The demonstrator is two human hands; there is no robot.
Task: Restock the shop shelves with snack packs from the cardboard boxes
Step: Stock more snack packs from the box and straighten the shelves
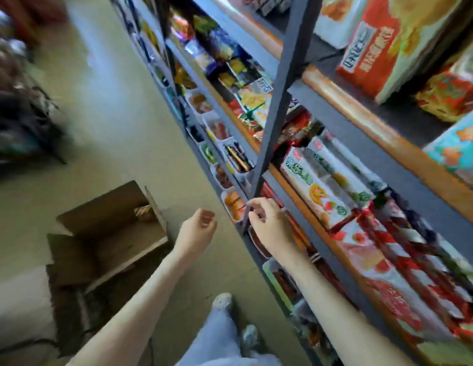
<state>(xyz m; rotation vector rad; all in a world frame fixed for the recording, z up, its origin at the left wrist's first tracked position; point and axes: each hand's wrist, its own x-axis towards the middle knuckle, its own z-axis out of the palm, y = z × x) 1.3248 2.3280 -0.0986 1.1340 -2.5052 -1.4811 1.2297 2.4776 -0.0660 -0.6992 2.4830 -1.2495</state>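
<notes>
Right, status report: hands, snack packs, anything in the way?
Left hand empty, loosely curled. Right hand at grey metal shelf post, grip unclear. Open brown cardboard box on floor, one striped pack inside. Post crowds right hand.

Cardboard box (106, 233) open on floor, flaps splayed, beside shelf foot; one striped snack pack (144, 213) in its far corner. Grey metal shelves (280, 88) crammed: green-white packs (309, 178) lying on middle board, red packs (383, 262) beside them, tray packs (234, 204) along lower front edge.
</notes>
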